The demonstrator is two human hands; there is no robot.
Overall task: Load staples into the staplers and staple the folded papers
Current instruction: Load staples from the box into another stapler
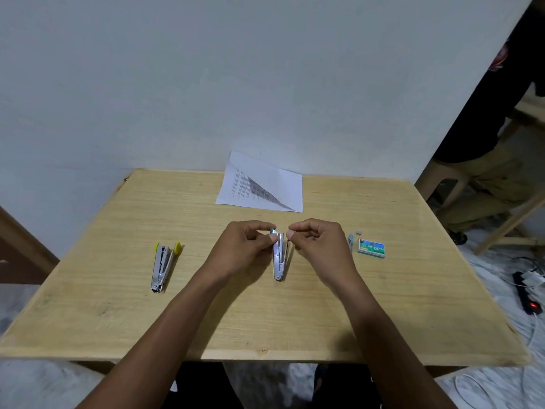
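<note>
A small metal stapler with teal tips (280, 258) lies opened in a V at the middle of the wooden table (265, 314). My left hand (244, 246) pinches its left arm near the tip. My right hand (318, 243) pinches the right arm's tip. A second metal stapler with yellow tips (163, 265) lies opened on the left, untouched. A teal staple box (371, 248) sits to the right, with its inner tray (350, 240) and a small staple strip (358, 232) beside it. A folded printed paper (262, 184) lies at the table's far edge.
A white wall stands right behind the table. At the right, a person sits on a plastic stool (442, 184). A black power strip (528, 293) and white cables lie on the floor at the right.
</note>
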